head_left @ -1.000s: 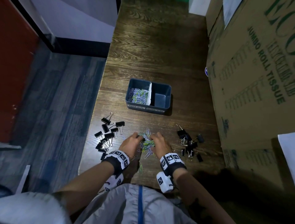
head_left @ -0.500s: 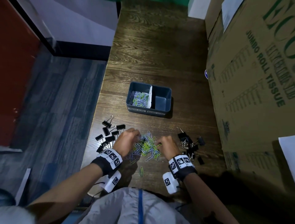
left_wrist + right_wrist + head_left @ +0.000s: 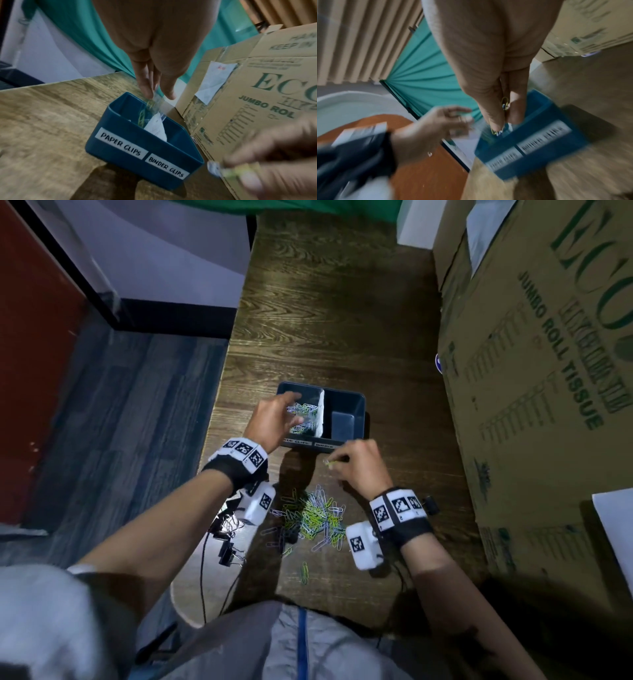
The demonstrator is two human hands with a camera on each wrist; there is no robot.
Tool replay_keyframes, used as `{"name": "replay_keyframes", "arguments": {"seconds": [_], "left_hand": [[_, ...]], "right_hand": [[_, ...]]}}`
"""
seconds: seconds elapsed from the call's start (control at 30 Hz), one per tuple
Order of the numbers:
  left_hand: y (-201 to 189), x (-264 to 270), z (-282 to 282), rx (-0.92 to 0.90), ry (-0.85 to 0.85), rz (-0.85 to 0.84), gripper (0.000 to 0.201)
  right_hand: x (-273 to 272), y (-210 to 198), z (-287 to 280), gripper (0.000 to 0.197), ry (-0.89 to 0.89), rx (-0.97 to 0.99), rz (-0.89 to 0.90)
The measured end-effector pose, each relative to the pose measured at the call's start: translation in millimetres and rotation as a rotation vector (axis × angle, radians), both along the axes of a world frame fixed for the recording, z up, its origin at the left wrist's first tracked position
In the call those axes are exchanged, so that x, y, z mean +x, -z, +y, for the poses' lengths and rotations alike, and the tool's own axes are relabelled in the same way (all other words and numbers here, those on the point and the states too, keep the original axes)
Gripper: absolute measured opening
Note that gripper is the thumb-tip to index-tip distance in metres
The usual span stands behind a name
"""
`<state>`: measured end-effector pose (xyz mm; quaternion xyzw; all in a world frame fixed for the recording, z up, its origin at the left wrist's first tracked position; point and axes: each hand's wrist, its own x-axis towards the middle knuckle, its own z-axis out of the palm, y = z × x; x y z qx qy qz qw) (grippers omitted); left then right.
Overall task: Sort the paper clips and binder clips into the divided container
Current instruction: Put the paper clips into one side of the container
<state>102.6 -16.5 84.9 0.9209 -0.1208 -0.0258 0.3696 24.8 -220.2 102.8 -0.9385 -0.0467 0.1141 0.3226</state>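
Blue plastic, the divided container (image 3: 346, 400) sits on the wooden tabletop (image 3: 329, 313) beside a cardboard box (image 3: 534, 392), labelled PAPER CLIPS on its left half and BINDER CLIPS on its right. Coloured clips already lie in the left compartment; the right one shows only bare floor. Half a second ago both my hands were down in the loose pile of paper clips (image 3: 315, 517); now they have lifted toward the container. My left hand (image 3: 274, 419) hangs over the left compartment, fingers (image 3: 145, 83) loosely spread, clips dropping from them. My right hand (image 3: 359, 465) is just before the front wall, fingers (image 3: 494, 116) pinching a few paper clips. Black binder clips (image 3: 227, 553) lie under my left forearm.
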Motion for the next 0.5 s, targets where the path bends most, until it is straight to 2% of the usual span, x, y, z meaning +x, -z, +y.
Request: {"name": "replay_keyframes", "arguments": {"seconds": [0.2,0.33,0.43,0.5], "left_hand": [[46,-64,15,0.154,0.043,0.098,0.030],[67,-125,24,0.350,0.143,0.249,0.036],[82,-158,33,0.516,0.220,0.264,0.049],[93,-173,35,0.574,0.252,0.289,0.074]], "right_hand": [[62,-21,28,0.010,0.093,-0.015,-0.170],[86,-19,45,0.022,0.073,-0.029,-0.143],[78,-10,44,0.032,0.064,-0.071,-0.155],[59,8,37,0.028,0.049,-0.058,-0.151]]}}
